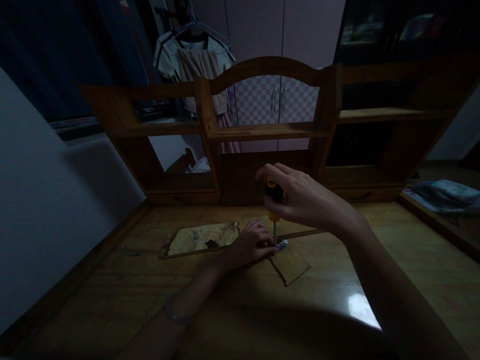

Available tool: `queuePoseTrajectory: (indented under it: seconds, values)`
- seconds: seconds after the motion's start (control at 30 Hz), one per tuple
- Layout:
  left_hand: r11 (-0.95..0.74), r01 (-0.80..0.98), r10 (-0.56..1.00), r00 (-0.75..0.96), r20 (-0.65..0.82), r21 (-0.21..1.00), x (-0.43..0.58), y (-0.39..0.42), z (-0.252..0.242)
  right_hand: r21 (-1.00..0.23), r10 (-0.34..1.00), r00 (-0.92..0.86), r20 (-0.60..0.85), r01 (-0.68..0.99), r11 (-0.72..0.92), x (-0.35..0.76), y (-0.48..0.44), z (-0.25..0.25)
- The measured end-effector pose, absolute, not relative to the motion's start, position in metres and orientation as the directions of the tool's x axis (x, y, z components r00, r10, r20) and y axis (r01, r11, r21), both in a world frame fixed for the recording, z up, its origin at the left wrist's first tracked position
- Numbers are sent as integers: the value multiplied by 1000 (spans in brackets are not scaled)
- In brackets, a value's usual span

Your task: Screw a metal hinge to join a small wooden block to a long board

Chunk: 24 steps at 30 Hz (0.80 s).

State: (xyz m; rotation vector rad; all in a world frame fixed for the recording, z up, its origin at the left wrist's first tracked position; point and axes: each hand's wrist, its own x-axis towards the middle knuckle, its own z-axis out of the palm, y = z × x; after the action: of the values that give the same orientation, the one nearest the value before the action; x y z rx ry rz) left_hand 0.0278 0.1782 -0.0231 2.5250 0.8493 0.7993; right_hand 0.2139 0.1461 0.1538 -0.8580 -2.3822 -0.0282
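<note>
My right hand [294, 194] is wrapped round the yellow and black handle of a screwdriver [273, 217], held upright. Its shaft points down to a small silver metal hinge [282, 245] on the desk. My left hand [254, 243] lies low beside it, fingers bent together, fingertips pressed at the hinge's left end. The screwdriver's tip is partly hidden at these fingertips. A small thin wooden piece [294, 264] lies just in front of the hinge. Behind and left of my left hand is a longer worn wooden board [203, 239] with a rough, chipped surface.
The wooden desk [219, 312] carries a shelf unit [269, 133] along its back. A small thin metal item [131, 251] lies at the left. Papers [449, 191] are stacked at the right, beyond a raised wooden edge. A wall [32, 183] bounds the left side. The room is dim.
</note>
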Motion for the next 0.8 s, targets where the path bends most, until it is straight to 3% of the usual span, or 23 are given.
queuePoseTrajectory:
  seconds: [0.37,0.43,0.53,0.63,0.7,0.77,0.8]
  values:
    - [-723,489,691,512,510,489,33,169,-18,-185,505,-505,699,555,811,219,143,165]
    - [-737,503,671,459,583,452,33,170,-10,-176,455,-455,765,532,828,222,140,171]
    - [-777,552,600,504,621,303,9,178,12,-182,404,-330,853,537,824,230,136,179]
    - [-700,696,675,574,463,158,-57,194,35,-239,397,-181,900,557,795,244,132,187]
    - [-522,830,840,463,283,194,-121,204,43,-273,404,-122,907,561,781,254,128,193]
    - [-273,915,961,246,125,297,-186,208,45,-285,410,-98,907,574,768,264,125,197]
    - [-206,929,977,175,124,308,-216,207,44,-284,411,-94,907,583,761,268,124,199]
